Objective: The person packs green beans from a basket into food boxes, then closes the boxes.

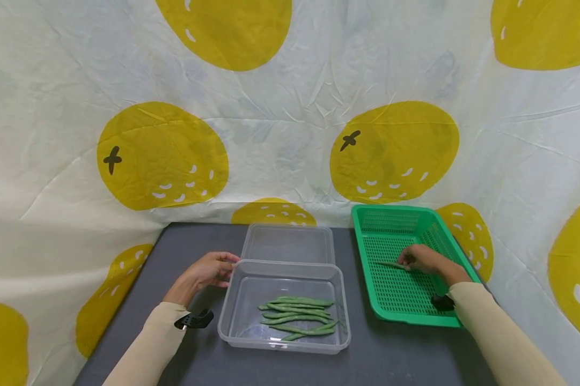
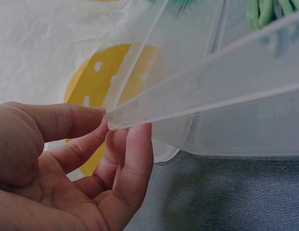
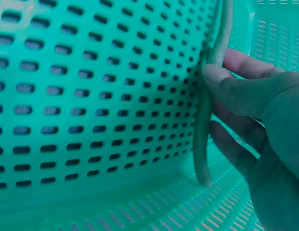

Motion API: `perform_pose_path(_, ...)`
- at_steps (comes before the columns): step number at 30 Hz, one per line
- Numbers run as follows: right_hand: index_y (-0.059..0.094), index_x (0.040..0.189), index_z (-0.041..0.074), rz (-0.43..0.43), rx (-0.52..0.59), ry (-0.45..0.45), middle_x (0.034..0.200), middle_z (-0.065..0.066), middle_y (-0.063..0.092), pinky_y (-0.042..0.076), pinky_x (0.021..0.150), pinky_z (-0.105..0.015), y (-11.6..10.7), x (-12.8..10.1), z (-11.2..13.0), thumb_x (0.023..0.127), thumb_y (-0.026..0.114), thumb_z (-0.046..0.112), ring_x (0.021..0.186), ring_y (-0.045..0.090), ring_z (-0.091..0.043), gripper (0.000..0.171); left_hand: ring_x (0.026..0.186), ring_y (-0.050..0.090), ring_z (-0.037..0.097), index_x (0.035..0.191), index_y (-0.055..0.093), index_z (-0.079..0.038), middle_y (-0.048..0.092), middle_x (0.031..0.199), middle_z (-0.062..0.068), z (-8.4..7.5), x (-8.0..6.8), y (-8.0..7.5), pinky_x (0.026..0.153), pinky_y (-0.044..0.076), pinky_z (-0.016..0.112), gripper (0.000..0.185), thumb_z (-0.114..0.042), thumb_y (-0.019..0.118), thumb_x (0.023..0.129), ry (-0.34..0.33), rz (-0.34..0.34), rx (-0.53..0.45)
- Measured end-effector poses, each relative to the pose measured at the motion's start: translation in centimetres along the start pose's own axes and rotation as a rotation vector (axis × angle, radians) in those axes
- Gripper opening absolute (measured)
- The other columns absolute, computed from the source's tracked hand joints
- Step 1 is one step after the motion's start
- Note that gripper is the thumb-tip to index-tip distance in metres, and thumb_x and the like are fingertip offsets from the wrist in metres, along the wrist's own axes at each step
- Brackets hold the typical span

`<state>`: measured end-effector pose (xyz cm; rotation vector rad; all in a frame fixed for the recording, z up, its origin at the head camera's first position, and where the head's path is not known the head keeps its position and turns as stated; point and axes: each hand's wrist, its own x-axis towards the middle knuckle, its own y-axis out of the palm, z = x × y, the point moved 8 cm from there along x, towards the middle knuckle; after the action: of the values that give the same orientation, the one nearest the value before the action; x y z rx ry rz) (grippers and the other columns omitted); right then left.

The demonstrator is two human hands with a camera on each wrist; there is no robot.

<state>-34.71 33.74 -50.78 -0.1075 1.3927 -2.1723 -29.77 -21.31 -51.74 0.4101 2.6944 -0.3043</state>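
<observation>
Inside the green basket, my right hand pinches one green bean between thumb and fingers, close to the slotted floor. No other bean shows in the basket. To the left stands a clear plastic container, where several green beans lie side by side toward the right of its floor. My left hand is at the container's far left corner; in the left wrist view the thumb and fingers pinch its rim.
A clear flat lid lies behind the container, partly hidden by its back wall. Everything stands on a dark grey table. A white cloth with yellow fruit prints hangs behind and at the sides.
</observation>
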Motion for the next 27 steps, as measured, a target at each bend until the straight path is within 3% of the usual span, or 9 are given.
perform_pose_path(8, 0.072, 0.108, -0.003, -0.03, 0.014, -0.062, 0.096, -0.01, 0.071, 0.054, 0.071, -0.037, -0.9, -0.5, 2.2, 0.095, 0.059, -0.01, 0.083, 0.063, -0.02, 0.019, 0.086, 0.067, 0.024, 0.132, 0.057, 0.006, 0.068, 0.11, 0.02, 0.1, 0.1, 0.1, 0.07, 0.058, 0.039, 0.037, -0.007, 0.058, 0.098, 0.003, 0.005, -0.013)
perform_pose_path(27, 0.073, 0.112, 0.004, -0.1, 0.054, -0.064, 0.104, -0.009, 0.072, 0.056, 0.077, -0.038, -2.6, -0.9, 5.4, 0.094, 0.07, 0.005, 0.093, 0.067, -0.024, 0.019, 0.081, 0.065, 0.02, 0.133, 0.054, 0.009, 0.067, 0.107, 0.02, 0.1, 0.0, 0.2, 0.068, 0.058, 0.037, 0.038, -0.005, 0.056, 0.098, 0.009, 0.014, -0.027)
